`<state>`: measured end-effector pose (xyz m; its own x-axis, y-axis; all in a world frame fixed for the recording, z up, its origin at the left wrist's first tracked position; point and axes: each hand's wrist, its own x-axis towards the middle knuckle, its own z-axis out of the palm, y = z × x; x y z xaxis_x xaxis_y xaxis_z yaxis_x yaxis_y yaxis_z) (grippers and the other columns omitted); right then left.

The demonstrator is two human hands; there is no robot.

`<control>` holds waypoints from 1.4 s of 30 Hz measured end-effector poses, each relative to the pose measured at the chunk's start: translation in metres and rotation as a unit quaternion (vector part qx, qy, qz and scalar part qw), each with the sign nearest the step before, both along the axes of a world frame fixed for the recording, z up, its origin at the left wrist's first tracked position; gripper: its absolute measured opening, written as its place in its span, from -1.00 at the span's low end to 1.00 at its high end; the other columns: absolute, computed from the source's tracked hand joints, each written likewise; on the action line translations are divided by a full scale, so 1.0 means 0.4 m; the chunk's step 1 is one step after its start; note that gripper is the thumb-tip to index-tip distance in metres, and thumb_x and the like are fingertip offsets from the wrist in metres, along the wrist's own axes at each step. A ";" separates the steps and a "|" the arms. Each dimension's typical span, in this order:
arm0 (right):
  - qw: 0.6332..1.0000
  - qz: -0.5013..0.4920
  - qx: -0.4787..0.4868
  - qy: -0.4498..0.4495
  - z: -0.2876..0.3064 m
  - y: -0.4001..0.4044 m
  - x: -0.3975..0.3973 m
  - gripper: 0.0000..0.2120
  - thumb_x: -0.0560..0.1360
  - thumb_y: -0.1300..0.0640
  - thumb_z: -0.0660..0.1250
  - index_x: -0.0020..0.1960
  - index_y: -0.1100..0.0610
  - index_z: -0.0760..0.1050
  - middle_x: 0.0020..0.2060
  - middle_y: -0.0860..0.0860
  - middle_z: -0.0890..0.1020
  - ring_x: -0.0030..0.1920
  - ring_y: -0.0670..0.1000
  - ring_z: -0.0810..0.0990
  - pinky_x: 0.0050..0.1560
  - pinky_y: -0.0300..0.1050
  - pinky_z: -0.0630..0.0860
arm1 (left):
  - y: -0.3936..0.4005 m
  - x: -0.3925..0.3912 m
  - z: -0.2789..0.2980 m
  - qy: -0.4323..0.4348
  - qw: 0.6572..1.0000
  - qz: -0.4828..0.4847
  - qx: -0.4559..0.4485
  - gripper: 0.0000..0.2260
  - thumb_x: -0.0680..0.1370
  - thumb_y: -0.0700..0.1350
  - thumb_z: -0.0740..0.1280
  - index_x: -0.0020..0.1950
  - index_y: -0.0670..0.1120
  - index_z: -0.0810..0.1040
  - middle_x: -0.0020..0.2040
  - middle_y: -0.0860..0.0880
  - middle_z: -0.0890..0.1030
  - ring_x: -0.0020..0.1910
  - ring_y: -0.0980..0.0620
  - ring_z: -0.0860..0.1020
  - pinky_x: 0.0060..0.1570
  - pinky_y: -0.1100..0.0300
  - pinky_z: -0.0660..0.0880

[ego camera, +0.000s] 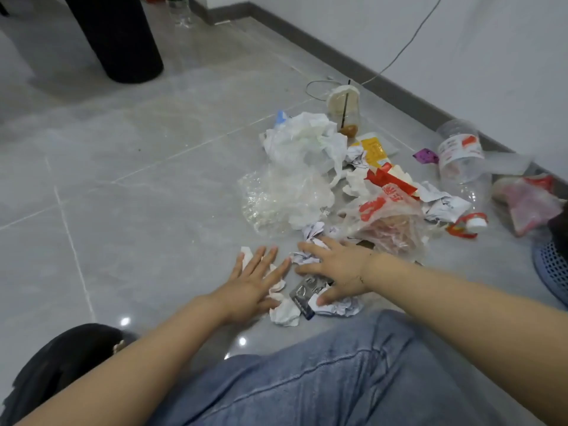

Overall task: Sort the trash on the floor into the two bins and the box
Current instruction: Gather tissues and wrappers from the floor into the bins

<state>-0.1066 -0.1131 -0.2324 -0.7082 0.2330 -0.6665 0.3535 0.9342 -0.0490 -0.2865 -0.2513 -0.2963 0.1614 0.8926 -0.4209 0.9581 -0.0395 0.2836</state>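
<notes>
Both hands on crumpled paper

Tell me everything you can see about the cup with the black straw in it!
The cup is clear plastic and stands at the far edge of the trash pile, near the wall. A thin black straw pokes up through its top. The inside looks smeared milky beige, with a little brown drink and something lumpy left at the bottom. A crumpled white plastic bag lies close on one side, perhaps touching its base. A thin grey cable loops on the floor behind it. Neither hand touches the cup.
</notes>
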 end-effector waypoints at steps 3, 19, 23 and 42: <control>0.999 -0.040 0.005 -0.013 0.006 0.059 0.079 -0.27 0.49 -0.30 0.20 0.53 -0.21 -0.09 0.52 -0.12 -0.30 0.53 0.17 -0.19 0.48 0.18 0.06 | 0.072 0.102 -0.016 -0.013 0.999 -0.009 0.034 -0.25 0.61 -0.07 0.17 0.48 0.13 -0.40 0.49 -0.06 -0.46 0.46 -0.05 -0.47 0.41 -0.14 -0.44; 0.957 -0.277 0.074 0.044 0.076 0.173 0.603 -0.31 0.50 -0.23 0.25 0.53 -0.16 0.04 0.55 -0.04 -0.02 0.54 0.11 -0.07 0.52 0.06 -0.02 | 0.400 0.554 0.119 -0.214 0.976 -0.025 -0.029 -0.43 0.63 0.03 0.21 0.57 -0.02 0.06 0.58 -0.11 0.01 0.51 -0.08 0.18 0.42 0.18 0.10; 0.952 -0.289 0.079 0.070 0.173 0.134 0.707 -0.42 0.53 -0.14 0.27 0.49 -0.06 0.21 0.51 -0.02 0.14 0.49 0.02 0.13 0.45 -0.10 0.15 | 0.406 0.625 0.179 -0.204 0.979 -0.017 0.010 -0.41 0.55 -0.05 0.35 0.53 -0.06 0.19 0.51 -0.09 0.26 0.45 -0.06 0.28 0.36 0.18 0.22; 0.914 -0.372 0.150 0.063 0.132 -0.043 0.661 -0.72 0.49 0.11 0.27 0.19 0.11 0.45 0.18 0.07 0.53 0.15 0.13 0.54 0.03 -0.05 0.49 | 0.253 0.658 0.122 -0.100 0.984 0.141 0.031 -0.82 0.47 -0.23 0.31 0.05 -0.11 0.58 0.04 -0.09 0.60 0.08 -0.06 0.54 -0.07 0.27 0.36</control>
